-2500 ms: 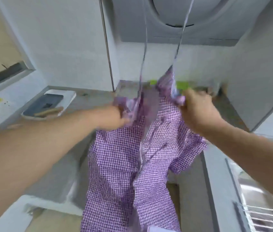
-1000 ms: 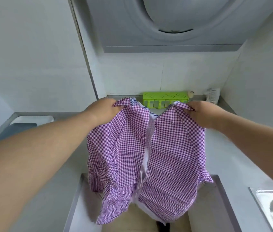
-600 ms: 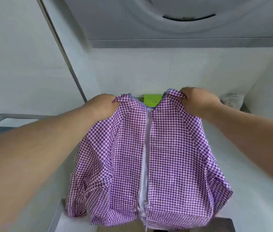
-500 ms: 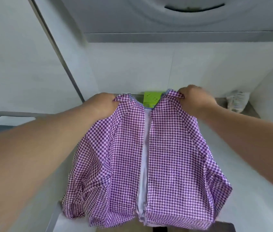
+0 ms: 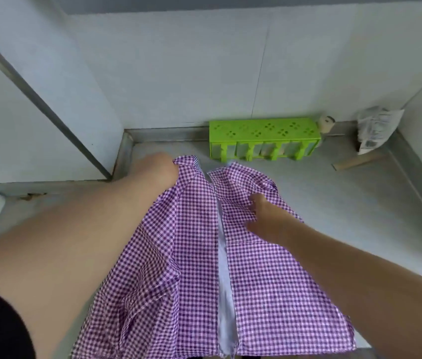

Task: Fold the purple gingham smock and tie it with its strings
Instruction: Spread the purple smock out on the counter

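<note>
Steel surface carries the gingham smock, spread flat at frame centre, opening up. Step: laying out and smoothing, no fold yet. Left hand grips the upper-left collar corner; right hand presses the right panel, fingers bent, apparently bunching cloth. Next: fold the sides inward. Strings not visible. Green rack upper right; no legible writing.

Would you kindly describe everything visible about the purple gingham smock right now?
The purple gingham smock is thin woven cloth in a purple-and-white check, spread on the grey counter with its two panels parted along a pale centre strip. Its near hem hangs over the counter's front edge. The left side is bunched into folds. The left hand grips the far left corner; the right hand rests on the right panel, rumpling it.
</note>
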Demonstrator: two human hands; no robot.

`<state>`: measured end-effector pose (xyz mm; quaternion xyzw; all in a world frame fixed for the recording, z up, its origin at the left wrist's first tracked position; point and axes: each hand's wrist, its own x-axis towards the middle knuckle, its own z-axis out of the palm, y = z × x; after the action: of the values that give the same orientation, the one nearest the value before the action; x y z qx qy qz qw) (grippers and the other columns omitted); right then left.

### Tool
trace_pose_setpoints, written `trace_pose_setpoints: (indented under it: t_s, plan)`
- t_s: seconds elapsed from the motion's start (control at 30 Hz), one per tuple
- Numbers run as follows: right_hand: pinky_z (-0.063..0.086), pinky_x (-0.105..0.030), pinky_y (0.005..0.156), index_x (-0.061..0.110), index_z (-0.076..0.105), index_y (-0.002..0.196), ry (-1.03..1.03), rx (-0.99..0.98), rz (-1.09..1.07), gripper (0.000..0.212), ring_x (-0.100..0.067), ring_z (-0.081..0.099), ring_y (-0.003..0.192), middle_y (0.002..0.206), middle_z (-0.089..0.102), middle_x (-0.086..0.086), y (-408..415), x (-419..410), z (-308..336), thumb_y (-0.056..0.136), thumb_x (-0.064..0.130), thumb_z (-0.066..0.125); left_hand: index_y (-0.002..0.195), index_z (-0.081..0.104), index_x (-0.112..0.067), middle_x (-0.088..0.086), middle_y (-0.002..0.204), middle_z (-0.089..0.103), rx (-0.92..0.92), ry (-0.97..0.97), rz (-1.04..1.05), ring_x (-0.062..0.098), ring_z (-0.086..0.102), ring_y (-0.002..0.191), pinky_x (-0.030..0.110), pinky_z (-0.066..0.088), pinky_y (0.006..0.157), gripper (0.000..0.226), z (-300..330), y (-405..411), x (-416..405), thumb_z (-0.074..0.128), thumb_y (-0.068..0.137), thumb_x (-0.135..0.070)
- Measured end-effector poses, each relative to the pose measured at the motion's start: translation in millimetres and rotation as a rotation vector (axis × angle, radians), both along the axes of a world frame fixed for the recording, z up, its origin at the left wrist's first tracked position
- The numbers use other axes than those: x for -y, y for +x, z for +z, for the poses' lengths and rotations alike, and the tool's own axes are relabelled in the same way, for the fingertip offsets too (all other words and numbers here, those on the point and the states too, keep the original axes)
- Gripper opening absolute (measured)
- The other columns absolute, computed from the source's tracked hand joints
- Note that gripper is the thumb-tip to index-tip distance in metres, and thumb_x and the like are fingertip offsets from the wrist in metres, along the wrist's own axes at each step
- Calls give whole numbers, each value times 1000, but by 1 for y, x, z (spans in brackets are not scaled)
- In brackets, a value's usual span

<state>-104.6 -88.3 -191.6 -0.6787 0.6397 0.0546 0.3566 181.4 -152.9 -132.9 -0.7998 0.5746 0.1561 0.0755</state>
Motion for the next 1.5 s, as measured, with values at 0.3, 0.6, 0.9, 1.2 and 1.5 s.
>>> trace_pose_setpoints:
  t_s: [0.3,0.6,0.9,1.2,1.5]
  plan:
    - [24,-53,126,39,24,161,-67,-103,166,78,-23,14,158,172,13,15,-5,-29,-45,95,50,65,138,51,-24,4,134,49,-3,-213,-564,30,53,123,46,47,104,47,-35,-28,-59,61,95,-41]
    - [28,-38,126,32,43,155,-129,109,40,62,-17,34,151,164,38,7,-27,-38,-36,95,27,61,167,8,-33,19,174,-5,145,443,-801,46,21,155,55,38,117,87,-71,-119,-107,52,99,-65]
    - [45,-51,112,24,42,149,22,-92,-404,73,-27,49,132,147,50,-5,-135,-81,-9,82,44,62,166,-11,-25,27,170,-14,368,536,-884,50,29,151,49,50,110,99,-75,-138,-108,50,100,-67]
    - [53,-29,62,18,69,111,50,-130,-531,19,-14,63,74,87,66,3,-156,-78,-14,98,23,55,164,-15,-25,24,169,-18,400,599,-900,48,36,149,48,54,105,102,-73,-144,-104,52,99,-67]
    - [47,-32,97,23,68,117,-660,165,-119,37,-14,57,107,119,59,7,-97,-76,36,83,15,78,167,-8,-25,25,171,-12,403,586,-911,45,33,151,48,50,108,106,-71,-145,-102,53,95,-72]
